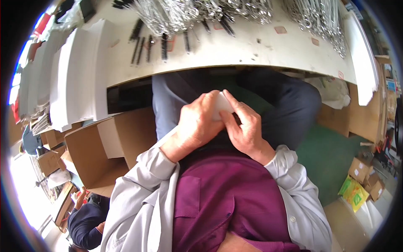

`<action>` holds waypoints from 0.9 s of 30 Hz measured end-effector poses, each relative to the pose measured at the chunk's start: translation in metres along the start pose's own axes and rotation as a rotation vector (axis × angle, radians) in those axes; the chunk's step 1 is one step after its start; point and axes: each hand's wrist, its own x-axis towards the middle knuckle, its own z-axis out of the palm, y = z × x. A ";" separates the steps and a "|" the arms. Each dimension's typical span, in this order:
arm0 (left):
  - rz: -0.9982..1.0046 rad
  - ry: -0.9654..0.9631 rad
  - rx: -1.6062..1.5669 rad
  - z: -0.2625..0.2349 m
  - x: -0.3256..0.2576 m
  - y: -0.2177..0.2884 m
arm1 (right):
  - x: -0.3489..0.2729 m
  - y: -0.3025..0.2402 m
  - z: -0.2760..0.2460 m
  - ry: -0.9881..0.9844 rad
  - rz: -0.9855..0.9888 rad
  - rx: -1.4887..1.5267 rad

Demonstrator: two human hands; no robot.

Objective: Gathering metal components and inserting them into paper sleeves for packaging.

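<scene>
A small white flat-sided piece (pixel 220 107), perhaps a folded box, is held above my lap. My left hand (pixel 196 119) wraps round its left side and hides much of it. On the other side, my right hand (pixel 244 126) grips it between thumb and fingers. Beyond my hands, on the table, lie several small brushes (pixel 164 47) with black bristles and thin twisted wire stems. A large heap of silver looped wire stems (pixel 180 17) covers the table's far part.
The white table (pixel 252 50) has its front edge just beyond my knees. White folded card sheets (pixel 79 71) stand stacked at its left. Below them is an open cardboard box (pixel 94 149). A white panel (pixel 363 59) borders the right side. Another person (pixel 88 222) sits at lower left.
</scene>
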 end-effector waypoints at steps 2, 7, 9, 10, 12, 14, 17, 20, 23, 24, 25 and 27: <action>-0.086 -0.025 0.059 0.003 0.001 0.003 | 0.003 -0.005 -0.003 -0.022 0.134 0.094; -0.051 -0.086 -0.145 -0.021 -0.001 0.005 | 0.006 -0.002 -0.010 0.033 0.289 0.259; -0.121 -0.161 -0.176 -0.039 -0.011 -0.002 | 0.014 -0.002 -0.018 0.020 0.283 0.327; -0.123 -0.144 -0.157 -0.052 -0.012 -0.005 | 0.018 -0.002 -0.023 0.028 0.289 0.367; -0.377 -0.441 -0.380 -0.078 -0.017 -0.012 | 0.028 0.001 -0.027 0.032 0.222 0.394; -0.379 -0.351 -0.421 -0.095 -0.027 -0.017 | 0.038 -0.005 -0.023 -0.004 0.182 0.394; -0.368 -0.031 -0.173 -0.139 -0.030 -0.022 | 0.057 0.004 -0.028 0.011 -0.062 0.000; -0.308 0.246 0.331 -0.193 -0.022 -0.037 | 0.074 0.012 -0.037 0.138 -0.067 -0.120; -0.322 0.374 0.537 -0.238 -0.006 -0.080 | 0.086 0.030 -0.042 0.147 -0.032 -0.112; -0.339 0.371 0.543 -0.250 0.003 -0.096 | 0.087 0.037 -0.041 0.139 -0.011 -0.125; -0.302 0.381 0.599 -0.260 0.011 -0.117 | 0.088 0.038 -0.037 0.147 0.037 -0.096; -0.300 0.370 0.770 -0.276 0.027 -0.150 | 0.089 0.044 -0.034 0.161 -0.010 -0.136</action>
